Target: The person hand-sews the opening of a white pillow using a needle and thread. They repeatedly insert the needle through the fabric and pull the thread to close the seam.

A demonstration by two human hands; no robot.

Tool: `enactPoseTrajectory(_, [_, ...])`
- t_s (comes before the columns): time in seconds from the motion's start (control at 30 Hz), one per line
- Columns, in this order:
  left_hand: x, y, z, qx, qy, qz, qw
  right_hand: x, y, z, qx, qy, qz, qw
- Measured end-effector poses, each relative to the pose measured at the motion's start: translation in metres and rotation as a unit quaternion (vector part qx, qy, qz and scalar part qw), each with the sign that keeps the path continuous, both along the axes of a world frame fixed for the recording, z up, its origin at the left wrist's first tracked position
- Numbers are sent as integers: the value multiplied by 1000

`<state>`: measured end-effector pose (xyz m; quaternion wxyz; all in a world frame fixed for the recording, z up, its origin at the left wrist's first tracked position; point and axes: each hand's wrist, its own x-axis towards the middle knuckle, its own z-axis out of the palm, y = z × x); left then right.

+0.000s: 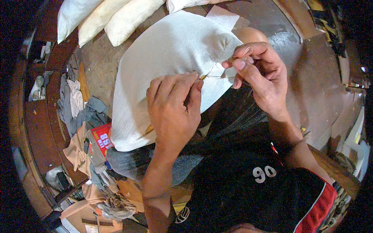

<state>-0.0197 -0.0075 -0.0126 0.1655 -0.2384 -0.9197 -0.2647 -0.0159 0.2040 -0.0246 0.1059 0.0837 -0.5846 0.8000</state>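
A white stuffed pillow point(155, 54) lies across my lap, its open-looking seam edge turned toward my right side. My left hand point(175, 103) is closed, pinching the pillow's edge between thumb and fingers. Just beyond that edge my right hand point(266, 75) is closed in a pinch on a pale thread point(222, 77). The thread runs from the seam by my left fingertips to the right fingers, with a small loop above them. Whether a needle is between the right fingers cannot be made out.
Several stuffed pillows point(132, 19) lie at the far left on the floor. Near them is a white flat piece point(223, 17). A heap of cloth point(91, 110) and a red packet point(101, 139) sit to my left. A brown board floor point(314, 81) stretches to my right.
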Motion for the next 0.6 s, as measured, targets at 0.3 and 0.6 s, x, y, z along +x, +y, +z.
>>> enactPoseTrajectory(0.3, [-4,8,3,-40,26,31,998,-1,1,1,42,-14,13,999])
enactPoseTrajectory(0.6, [-6,14,0,-132,122,25,983,4,-3,-5,39,-17,-14,999])
